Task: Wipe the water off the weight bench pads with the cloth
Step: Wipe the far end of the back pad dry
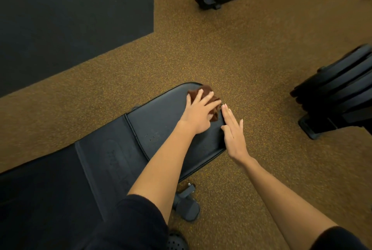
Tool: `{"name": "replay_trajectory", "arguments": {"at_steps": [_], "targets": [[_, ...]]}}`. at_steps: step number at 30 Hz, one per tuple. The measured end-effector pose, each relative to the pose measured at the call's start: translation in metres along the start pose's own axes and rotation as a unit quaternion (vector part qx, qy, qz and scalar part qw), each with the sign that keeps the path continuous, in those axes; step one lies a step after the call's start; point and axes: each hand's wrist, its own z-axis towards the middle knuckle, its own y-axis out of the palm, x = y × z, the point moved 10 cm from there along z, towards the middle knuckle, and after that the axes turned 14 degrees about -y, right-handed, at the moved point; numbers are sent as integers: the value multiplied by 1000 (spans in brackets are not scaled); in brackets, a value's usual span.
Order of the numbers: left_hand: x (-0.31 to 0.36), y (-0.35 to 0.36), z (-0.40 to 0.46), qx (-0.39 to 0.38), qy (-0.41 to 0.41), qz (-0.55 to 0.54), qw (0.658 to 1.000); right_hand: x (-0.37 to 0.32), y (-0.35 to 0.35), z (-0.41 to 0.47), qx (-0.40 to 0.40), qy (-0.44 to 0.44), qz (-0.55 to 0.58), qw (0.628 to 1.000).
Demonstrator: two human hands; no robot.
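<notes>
The left hand (198,113) lies on a brown cloth (209,98), fingers (209,98) spread flat, pressing it onto the far corner of the worktop pad (161,120). Just beside it, the right hand (234,135) rests straight-fingered along the pad's edge.

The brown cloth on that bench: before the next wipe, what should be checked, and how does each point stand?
1. Cloth under the left hand: ok.
2. Cloth lies on the end pad: ok, at its far corner.
3. Right hand flat at the pad's edge, clear of the cloth: ok.
4. Droplets left mid-pad: not ok.
5. Cloth still dry enough: cannot tell.
</notes>
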Motion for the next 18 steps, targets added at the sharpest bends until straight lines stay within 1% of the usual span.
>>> {"name": "replay_trajectory", "arguments": {"at_steps": [5, 7, 9, 11, 12, 14, 15, 16, 18], "targets": [[5, 14, -34, 22, 55, -30, 998, -4, -3, 1, -4, 5, 21, 1000], [0, 19, -48, 16, 78, -25, 997, -5, -6, 1, -5, 3, 17, 1000], [-9, 22, -56, 5, 81, -6, 997, -6, -7, 2, 2, 5, 12, 1000], [-21, 18, -51, 11, 38, 3, 999, -8, -8, 3, 6, 12, 12, 1000], [-29, 13, -46, 17, -4, -7, 1000, -7, -7, 3, 7, 19, 12, 1000], [-40, 5, -35, 24, -105, -62, 992, -5, -6, 4, 4, 32, 10, 999], [-40, 3, -32, 22, -141, -93, 985, -5, -5, 4, 2, 39, 5, 999], [-36, 2, -30, 17, -159, -126, 979, -5, -3, 5, 0, 47, -3, 999], [-25, 3, -28, 0, -162, -228, 960, -8, -1, 5, 3, 52, -34, 998]]}}
